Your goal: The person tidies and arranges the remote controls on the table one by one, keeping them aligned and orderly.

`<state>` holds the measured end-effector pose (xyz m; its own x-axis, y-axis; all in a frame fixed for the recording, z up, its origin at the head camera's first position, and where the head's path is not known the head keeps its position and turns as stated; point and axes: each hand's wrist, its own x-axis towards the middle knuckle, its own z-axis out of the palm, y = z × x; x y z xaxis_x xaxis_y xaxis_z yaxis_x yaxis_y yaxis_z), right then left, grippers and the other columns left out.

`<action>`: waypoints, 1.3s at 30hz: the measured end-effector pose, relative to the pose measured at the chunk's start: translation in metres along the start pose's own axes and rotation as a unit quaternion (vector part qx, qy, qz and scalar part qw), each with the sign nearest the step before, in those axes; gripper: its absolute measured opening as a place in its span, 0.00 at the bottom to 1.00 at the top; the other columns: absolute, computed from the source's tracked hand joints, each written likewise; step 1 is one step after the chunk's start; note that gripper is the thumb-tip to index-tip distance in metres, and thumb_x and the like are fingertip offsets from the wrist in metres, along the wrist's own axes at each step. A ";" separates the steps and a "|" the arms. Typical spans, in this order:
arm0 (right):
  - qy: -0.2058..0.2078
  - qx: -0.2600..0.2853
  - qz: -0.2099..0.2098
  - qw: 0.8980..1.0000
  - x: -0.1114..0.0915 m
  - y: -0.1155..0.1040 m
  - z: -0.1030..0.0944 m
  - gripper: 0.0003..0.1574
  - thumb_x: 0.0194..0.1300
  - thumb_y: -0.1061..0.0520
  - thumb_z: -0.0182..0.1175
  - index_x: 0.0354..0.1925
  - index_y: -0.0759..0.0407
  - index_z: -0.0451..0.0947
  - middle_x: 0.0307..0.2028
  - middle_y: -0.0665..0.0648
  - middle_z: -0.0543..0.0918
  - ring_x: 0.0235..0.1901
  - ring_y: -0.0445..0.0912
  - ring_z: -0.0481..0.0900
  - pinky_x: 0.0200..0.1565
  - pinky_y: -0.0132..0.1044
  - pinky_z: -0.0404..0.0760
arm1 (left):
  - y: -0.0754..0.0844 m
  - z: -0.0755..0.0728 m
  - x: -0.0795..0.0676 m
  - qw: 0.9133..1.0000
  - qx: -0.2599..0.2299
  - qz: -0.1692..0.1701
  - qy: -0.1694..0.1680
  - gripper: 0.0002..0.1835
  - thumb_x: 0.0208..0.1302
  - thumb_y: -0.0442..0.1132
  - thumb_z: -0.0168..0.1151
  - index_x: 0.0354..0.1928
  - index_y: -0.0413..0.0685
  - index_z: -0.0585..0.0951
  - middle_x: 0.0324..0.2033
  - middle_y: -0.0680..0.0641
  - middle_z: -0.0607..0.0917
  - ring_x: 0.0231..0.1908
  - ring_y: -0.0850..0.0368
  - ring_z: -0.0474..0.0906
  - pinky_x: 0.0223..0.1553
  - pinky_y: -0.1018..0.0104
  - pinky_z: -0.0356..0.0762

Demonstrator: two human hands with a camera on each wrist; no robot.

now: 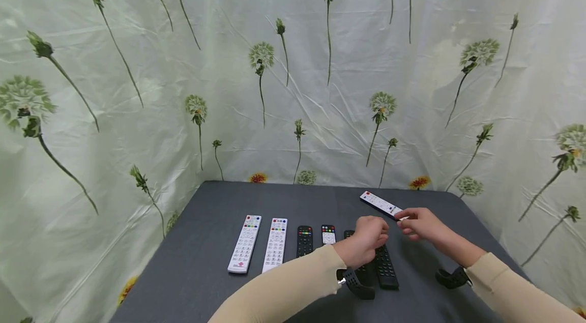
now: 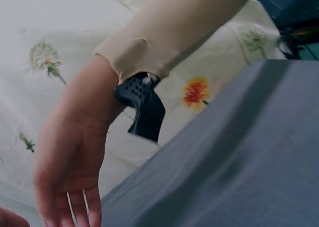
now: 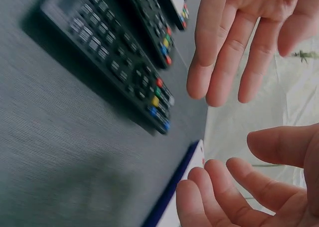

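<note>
My left hand (image 1: 366,240) hovers over the black remotes, and its fingers hang loosely straight in the left wrist view. To its right, my right hand (image 1: 423,226) is beside the near end of a white remote control (image 1: 379,203) with dark sides, which lies at a slant. In the right wrist view my right hand (image 3: 249,197) shows loosely bent, spread fingers with nothing between them, in front of that white remote (image 3: 169,209). A long black remote (image 1: 386,268) lies below the two hands. Another black remote (image 1: 349,234) is mostly hidden behind the left hand and wrist.
Further left lie two white remotes, the outer one (image 1: 244,244) and the inner one (image 1: 275,242), then a black remote (image 1: 304,240) and a black-and-white one (image 1: 328,234). All rest on a dark grey table (image 1: 192,262). A flower-print curtain (image 1: 293,84) surrounds it.
</note>
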<state>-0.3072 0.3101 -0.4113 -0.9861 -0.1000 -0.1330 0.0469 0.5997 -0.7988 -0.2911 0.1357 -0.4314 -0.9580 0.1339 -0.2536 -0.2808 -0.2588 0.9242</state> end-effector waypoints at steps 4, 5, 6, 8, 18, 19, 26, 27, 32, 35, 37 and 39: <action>0.001 -0.017 -0.008 1.000 0.016 -0.006 -0.004 0.24 0.72 0.61 0.54 0.60 0.75 0.74 0.39 0.61 0.83 0.36 0.52 0.80 0.35 0.44 0.83 | 0.004 0.013 0.010 0.999 -0.030 -0.017 0.008 0.08 0.54 0.30 0.61 0.38 0.41 0.79 0.35 0.43 0.80 0.33 0.51 0.77 0.47 0.52 0.81; 0.001 -0.022 -0.013 1.000 0.020 -0.007 -0.006 0.24 0.72 0.60 0.54 0.59 0.76 0.74 0.39 0.61 0.83 0.37 0.53 0.80 0.35 0.45 0.83 | 0.004 0.016 0.013 0.999 -0.043 -0.021 0.006 0.09 0.54 0.31 0.62 0.39 0.40 0.79 0.37 0.41 0.80 0.35 0.49 0.77 0.50 0.50 0.80; 0.004 -0.024 -0.015 1.000 0.023 -0.008 -0.007 0.23 0.72 0.60 0.54 0.59 0.75 0.75 0.40 0.62 0.83 0.38 0.53 0.80 0.36 0.45 0.83 | 0.005 0.018 0.015 0.998 -0.056 -0.026 0.003 0.11 0.55 0.32 0.62 0.42 0.39 0.79 0.40 0.39 0.79 0.37 0.47 0.77 0.53 0.47 0.78; 0.008 -0.031 -0.021 0.999 0.029 -0.009 -0.010 0.23 0.72 0.59 0.55 0.58 0.75 0.76 0.43 0.63 0.83 0.41 0.56 0.80 0.39 0.47 0.83 | 0.006 0.022 0.021 0.996 -0.080 -0.035 -0.001 0.17 0.56 0.34 0.63 0.47 0.36 0.77 0.44 0.34 0.78 0.44 0.39 0.77 0.57 0.42 0.74; 0.034 -0.078 -0.027 0.996 0.058 0.013 -0.019 0.24 0.71 0.58 0.56 0.57 0.75 0.76 0.50 0.72 0.81 0.48 0.62 0.78 0.42 0.52 0.81 | -0.003 0.027 0.045 0.987 -0.143 -0.074 0.004 0.28 0.60 0.37 0.59 0.61 0.30 0.69 0.54 0.24 0.71 0.59 0.22 0.65 0.64 0.35 0.64; 0.041 -0.087 -0.030 0.995 0.060 0.016 -0.020 0.24 0.71 0.58 0.55 0.57 0.75 0.77 0.51 0.73 0.80 0.48 0.63 0.78 0.43 0.52 0.81 | -0.004 0.027 0.047 0.986 -0.145 -0.077 0.005 0.28 0.60 0.37 0.59 0.60 0.30 0.70 0.54 0.23 0.71 0.59 0.22 0.65 0.64 0.35 0.63; 0.094 -0.156 -0.052 0.982 0.071 0.041 -0.021 0.28 0.70 0.57 0.56 0.60 0.77 0.74 0.54 0.76 0.79 0.48 0.66 0.79 0.44 0.55 0.80 | -0.012 0.029 0.051 0.985 -0.154 -0.083 -0.008 0.32 0.57 0.36 0.61 0.63 0.28 0.67 0.57 0.21 0.68 0.64 0.19 0.58 0.66 0.34 0.58; 0.098 -0.170 -0.054 0.979 0.072 0.044 -0.020 0.29 0.69 0.56 0.57 0.60 0.77 0.73 0.53 0.77 0.79 0.48 0.67 0.79 0.44 0.56 0.80 | -0.014 0.030 0.051 0.984 -0.155 -0.084 -0.010 0.33 0.57 0.35 0.61 0.64 0.27 0.66 0.57 0.21 0.67 0.65 0.18 0.56 0.67 0.34 0.58; 0.106 -0.209 -0.046 0.971 0.073 0.061 -0.016 0.31 0.65 0.56 0.58 0.58 0.78 0.74 0.50 0.77 0.81 0.45 0.66 0.81 0.44 0.57 0.79 | -0.020 0.030 0.053 0.983 -0.158 -0.091 -0.023 0.37 0.59 0.36 0.61 0.67 0.24 0.61 0.61 0.17 0.62 0.66 0.17 0.52 0.67 0.34 0.56; 0.109 -0.200 -0.033 0.973 0.074 0.066 -0.014 0.29 0.65 0.57 0.59 0.57 0.78 0.74 0.50 0.77 0.80 0.46 0.66 0.80 0.45 0.57 0.79 | -0.021 0.028 0.059 0.982 -0.158 -0.103 -0.033 0.39 0.60 0.36 0.61 0.68 0.20 0.59 0.64 0.15 0.59 0.68 0.18 0.51 0.68 0.35 0.56; 0.108 -0.194 -0.031 0.974 0.075 0.066 -0.013 0.28 0.66 0.57 0.60 0.57 0.78 0.74 0.50 0.77 0.81 0.46 0.65 0.80 0.44 0.56 0.80 | -0.021 0.027 0.064 0.981 -0.158 -0.109 -0.038 0.40 0.60 0.35 0.61 0.68 0.19 0.57 0.65 0.15 0.57 0.68 0.19 0.50 0.68 0.36 0.55; 0.106 -0.188 -0.034 0.976 0.075 0.066 -0.013 0.27 0.67 0.58 0.60 0.56 0.78 0.75 0.49 0.77 0.81 0.44 0.64 0.81 0.42 0.55 0.80 | -0.020 0.026 0.067 0.980 -0.160 -0.115 -0.039 0.40 0.60 0.34 0.61 0.69 0.19 0.56 0.66 0.15 0.56 0.69 0.19 0.49 0.69 0.36 0.55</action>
<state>-0.3802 0.3526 -0.4663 -0.9977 -0.0068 0.0681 -0.0416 0.8504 -0.5245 -0.3484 0.1750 -0.4595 -0.8631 0.2937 -0.4108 -0.5050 -0.4984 0.7047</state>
